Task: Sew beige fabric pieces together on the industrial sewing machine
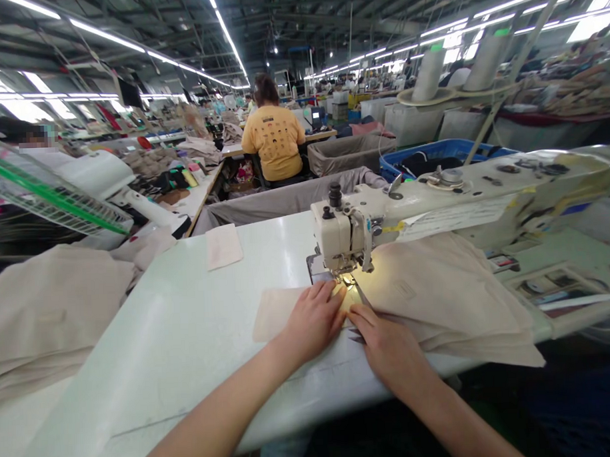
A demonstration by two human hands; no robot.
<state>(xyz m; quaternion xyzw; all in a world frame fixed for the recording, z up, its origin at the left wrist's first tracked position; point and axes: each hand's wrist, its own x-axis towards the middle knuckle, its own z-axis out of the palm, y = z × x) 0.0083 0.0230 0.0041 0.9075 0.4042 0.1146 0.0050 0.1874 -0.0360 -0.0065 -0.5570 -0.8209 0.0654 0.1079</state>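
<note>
A beige fabric piece lies flat on the pale table and runs under the needle area of the white sewing machine. My left hand presses on this piece just in front of the lit presser foot, its fingers together. Close to its right, my right hand has thumb and fingers pinched at the fabric edge, with dark pointed blades, seemingly small scissors, showing under the fingers. Beside it on the right lies a stack of larger beige fabric.
A small beige piece lies at the table's back left. More beige fabric is heaped on the left near a white fan. Behind the machine are a blue basket and thread cones. A person in yellow sits ahead.
</note>
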